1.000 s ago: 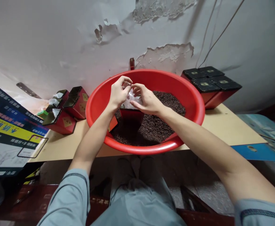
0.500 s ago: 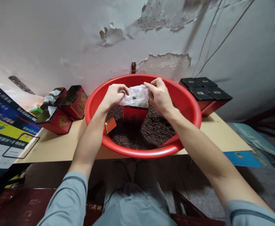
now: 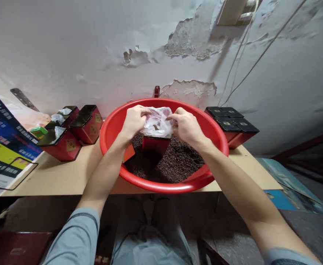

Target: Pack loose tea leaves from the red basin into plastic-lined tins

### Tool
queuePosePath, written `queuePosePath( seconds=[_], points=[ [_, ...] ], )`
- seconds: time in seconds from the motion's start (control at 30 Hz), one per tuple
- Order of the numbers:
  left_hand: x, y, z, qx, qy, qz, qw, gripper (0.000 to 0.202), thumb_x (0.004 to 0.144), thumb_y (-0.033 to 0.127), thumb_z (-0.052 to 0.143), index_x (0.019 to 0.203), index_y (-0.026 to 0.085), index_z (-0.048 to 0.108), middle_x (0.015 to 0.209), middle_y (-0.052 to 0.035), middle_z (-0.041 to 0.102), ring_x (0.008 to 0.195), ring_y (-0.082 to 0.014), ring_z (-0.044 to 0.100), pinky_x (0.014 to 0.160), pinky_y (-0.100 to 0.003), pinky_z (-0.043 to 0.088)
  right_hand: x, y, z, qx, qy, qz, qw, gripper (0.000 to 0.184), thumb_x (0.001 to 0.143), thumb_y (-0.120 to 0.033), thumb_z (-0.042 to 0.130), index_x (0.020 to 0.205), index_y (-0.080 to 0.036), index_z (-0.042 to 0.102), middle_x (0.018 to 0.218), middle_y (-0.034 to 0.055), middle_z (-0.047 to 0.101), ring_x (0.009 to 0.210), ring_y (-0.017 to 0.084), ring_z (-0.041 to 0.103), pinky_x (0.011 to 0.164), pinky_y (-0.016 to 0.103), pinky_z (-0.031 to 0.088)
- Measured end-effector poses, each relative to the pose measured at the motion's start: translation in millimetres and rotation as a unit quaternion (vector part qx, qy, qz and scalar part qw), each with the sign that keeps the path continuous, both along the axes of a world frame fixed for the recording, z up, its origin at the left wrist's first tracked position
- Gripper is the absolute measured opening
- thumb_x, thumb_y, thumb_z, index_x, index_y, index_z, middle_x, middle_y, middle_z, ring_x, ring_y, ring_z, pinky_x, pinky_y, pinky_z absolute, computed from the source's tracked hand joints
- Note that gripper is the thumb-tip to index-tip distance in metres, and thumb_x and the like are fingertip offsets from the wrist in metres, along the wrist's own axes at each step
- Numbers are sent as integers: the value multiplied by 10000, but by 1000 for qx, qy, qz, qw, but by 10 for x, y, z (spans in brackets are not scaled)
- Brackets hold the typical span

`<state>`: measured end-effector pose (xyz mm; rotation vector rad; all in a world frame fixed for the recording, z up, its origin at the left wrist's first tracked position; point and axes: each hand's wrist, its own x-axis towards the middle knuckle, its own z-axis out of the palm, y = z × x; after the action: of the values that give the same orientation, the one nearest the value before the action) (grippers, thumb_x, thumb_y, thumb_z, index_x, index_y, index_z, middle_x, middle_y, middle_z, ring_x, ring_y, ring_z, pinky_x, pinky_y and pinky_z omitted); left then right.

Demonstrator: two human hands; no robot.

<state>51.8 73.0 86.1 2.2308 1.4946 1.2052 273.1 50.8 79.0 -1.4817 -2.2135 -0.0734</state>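
Note:
My left hand [image 3: 135,120] pinches the left edge of a thin clear plastic bag [image 3: 159,124]. At its right edge, the fingers of my right hand [image 3: 188,127] are closed on the same film. The bag's mouth is spread between my hands, and its lower part is inside a red square tin [image 3: 155,148] with a dark rim. This tin stands upright on dark loose grains like tea leaves [image 3: 175,165] in a big red plastic tub [image 3: 168,187]. A small orange box [image 3: 128,152] lies in the tub, partly behind my left forearm.
Several open red tins [image 3: 64,145] stand left of the tub, some with plastic film poking out. Several black-lidded red tins [image 3: 229,121] are grouped to the right. The tan tabletop [image 3: 95,176] runs along a peeling wall. A printed carton [image 3: 6,147] is at far left.
The plastic bag's mouth has been spread wider over the tin, both hands keeping hold of its edges. My view has tilted up a little, so things sit lower in the frame.

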Motion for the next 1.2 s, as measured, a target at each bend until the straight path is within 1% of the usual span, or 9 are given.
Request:
queuePosePath(
  seconds=[0.17, 0.27, 0.37, 0.53, 0.7, 0.87, 0.97, 1.07, 1.2],
  points=[
    [16, -37, 10, -121, 188, 57, 973, 562, 799, 7, 657, 1274, 263, 813, 1209, -107, 806, 1122, -302, 750, 989, -364, 577, 110, 94, 55, -139, -97, -28, 985, 689, 831, -91, 627, 1506, -227, 659, 1191, 139, 747, 1016, 280, 709, 836, 316, 506],
    [68, -38, -31, -123, 251, 78, 957, 638, 815, 34, 661, 1371, 333, 751, 1322, -108, 751, 1160, -320, 740, 956, -369, 582, 52, 127, -3, -181, -136, -18, 974, 830, 852, -162, 669, 1655, -224, 466, 1251, 154, 764, 1065, 307, 724, 822, 322, 504],
    [52, -3, -54, -125, 237, 55, 962, 606, 773, 13, 662, 1322, 241, 781, 1301, -122, 764, 1159, -301, 746, 963, -329, 582, 8, 91, -52, -197, -115, -7, 974, 914, 847, -202, 695, 1697, -227, 363, 1265, 139, 771, 1052, 290, 731, 812, 311, 507],
    [-32, -58, 48, -144, 169, 13, 975, 704, 723, -51, 617, 1376, 178, 748, 1294, -95, 795, 1236, -260, 732, 1045, -259, 549, 24, 21, -26, -149, -76, -9, 986, 818, 841, -139, 652, 1635, -235, 480, 1296, 158, 702, 1066, 273, 702, 867, 316, 514],
    [71, -229, 166, -139, 289, 82, 943, 571, 840, 35, 596, 1334, 257, 776, 1282, -117, 780, 1209, -336, 735, 972, -393, 603, -58, 12, -14, -114, -115, -37, 986, 570, 918, -193, 602, 1481, -257, 671, 1255, 161, 640, 1062, 290, 682, 857, 349, 520],
    [178, -246, 91, -118, 392, 7, 912, 511, 927, 128, 568, 1366, 308, 756, 1369, -98, 706, 1190, -302, 735, 982, -369, 598, -143, -68, -156, -106, -170, -38, 979, 486, 1037, -255, 478, 1466, -333, 690, 1290, 158, 622, 1000, 264, 682, 814, 342, 515],
    [217, -204, 100, -91, 372, 2, 924, 401, 963, 204, 555, 1261, 275, 814, 1317, -99, 724, 1163, -304, 738, 974, -372, 596, -137, -70, -198, -52, -115, -24, 992, 453, 1069, -294, 438, 1408, -328, 736, 1292, 138, 637, 1114, 274, 647, 852, 324, 521],
    [277, -103, 156, -94, 352, 9, 931, 289, 926, 248, 653, 1126, 246, 862, 1184, -117, 781, 1119, -336, 750, 957, -395, 593, -136, 11, -130, -81, -96, 14, 992, 399, 1028, -249, 491, 1250, -269, 823, 1244, 133, 666, 1079, 254, 665, 882, 320, 530],
    [405, 76, 170, -120, 374, 1, 920, 320, 781, 77, 748, 1049, 207, 867, 1046, -147, 808, 1076, -371, 765, 941, -419, 583, -208, 185, 32, -146, -139, 88, 976, 296, 963, -202, 578, 1048, -173, 860, 1106, 144, 741, 959, 228, 702, 872, 308, 527]
  ],
)
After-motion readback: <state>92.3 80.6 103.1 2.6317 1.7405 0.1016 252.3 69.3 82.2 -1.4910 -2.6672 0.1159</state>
